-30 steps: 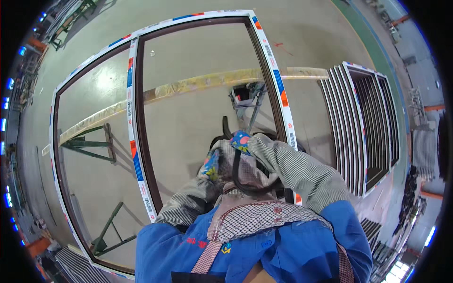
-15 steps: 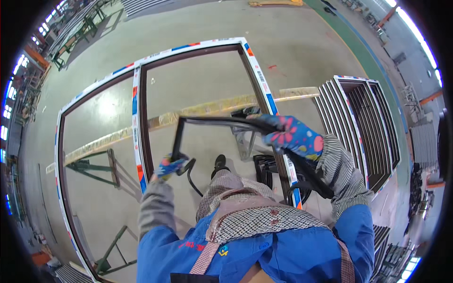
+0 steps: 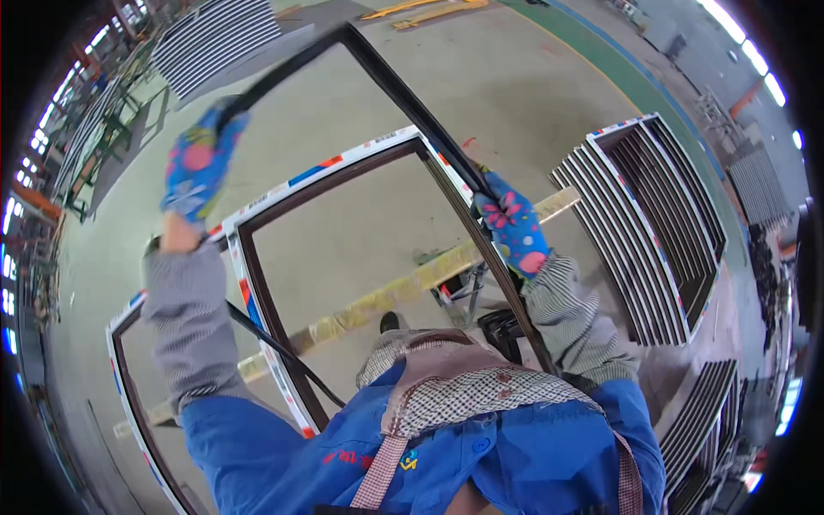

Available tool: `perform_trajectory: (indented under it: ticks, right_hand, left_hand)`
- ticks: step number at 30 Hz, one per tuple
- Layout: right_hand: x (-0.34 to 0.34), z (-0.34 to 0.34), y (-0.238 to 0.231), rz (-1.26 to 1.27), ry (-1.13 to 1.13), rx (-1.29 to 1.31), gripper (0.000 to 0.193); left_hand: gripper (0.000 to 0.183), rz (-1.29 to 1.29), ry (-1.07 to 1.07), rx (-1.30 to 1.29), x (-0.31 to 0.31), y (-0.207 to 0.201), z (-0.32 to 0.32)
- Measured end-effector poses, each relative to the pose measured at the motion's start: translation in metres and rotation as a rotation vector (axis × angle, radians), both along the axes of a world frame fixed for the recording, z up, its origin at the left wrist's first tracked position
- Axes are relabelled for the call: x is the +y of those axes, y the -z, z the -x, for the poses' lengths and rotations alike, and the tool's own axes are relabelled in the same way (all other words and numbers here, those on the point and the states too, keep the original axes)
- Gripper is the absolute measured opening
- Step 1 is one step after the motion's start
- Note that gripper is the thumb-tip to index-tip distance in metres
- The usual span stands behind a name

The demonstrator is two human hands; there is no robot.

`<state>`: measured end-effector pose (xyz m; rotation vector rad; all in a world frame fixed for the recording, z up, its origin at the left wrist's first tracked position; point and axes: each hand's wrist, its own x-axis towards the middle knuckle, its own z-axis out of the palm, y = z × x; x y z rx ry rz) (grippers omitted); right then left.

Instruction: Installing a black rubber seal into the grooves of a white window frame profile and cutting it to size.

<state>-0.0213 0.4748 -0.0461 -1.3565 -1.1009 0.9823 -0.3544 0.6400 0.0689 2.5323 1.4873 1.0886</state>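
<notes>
My left hand [image 3: 199, 163], in a blue flowered glove, is raised at the far left with its fingers closed on a black rubber sealing strip [image 3: 390, 81]. The strip rises to a bent corner beyond the far edge of the window frame [image 3: 352, 154], then slopes down to the right. My right hand [image 3: 512, 225], gloved alike, grips that lower stretch above the frame's right side. From the left side a loose tail of the strip [image 3: 275, 345] hangs across the middle bar. The frame is dark brown, with white protective film on its faces.
A film-wrapped beam [image 3: 369, 313] runs under the frame. Several stacked frames [image 3: 639, 232] stand at the right, with more stacked profiles [image 3: 699, 429] nearer. Another stack of profiles [image 3: 215, 43] lies at the far left, and yellow pieces [image 3: 442, 13] lie on the floor.
Both hands have moved away from my body, lifting the sealing strip over the frame's far side. My left hand went far and left; the strip's corner now points away from me. The view has shifted.
</notes>
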Motion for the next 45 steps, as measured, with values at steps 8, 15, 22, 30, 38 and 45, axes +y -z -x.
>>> perform_trajectory:
  ticks: [8,15,22,30,38,45]
  right_hand:
    - [0.074,-0.008,0.168,0.114,0.414,-0.566,0.034]
    - [0.092,0.013,0.216,0.436,0.371,-0.912,0.041]
    - [0.097,0.000,0.241,0.479,0.589,-1.147,0.043]
    - [0.100,-0.013,0.261,0.410,0.619,-1.167,0.031]
    - [0.099,-0.019,0.274,0.506,0.540,-1.032,0.041]
    - [0.122,0.014,0.168,0.805,0.367,-0.837,0.044]
  left_hand:
    - [0.035,0.594,0.165,-0.024,0.183,0.236,-0.113]
    - [0.047,1.030,0.207,-0.145,0.216,0.449,-0.123]
    - [0.052,1.128,0.108,-0.232,0.192,0.437,-0.156]
    - [0.033,0.003,0.129,-0.088,0.151,0.375,-0.188]
    - [0.025,0.931,0.382,-0.052,0.085,0.388,-0.269]
    - [0.022,1.716,0.308,-0.892,0.075,0.386,-0.284]
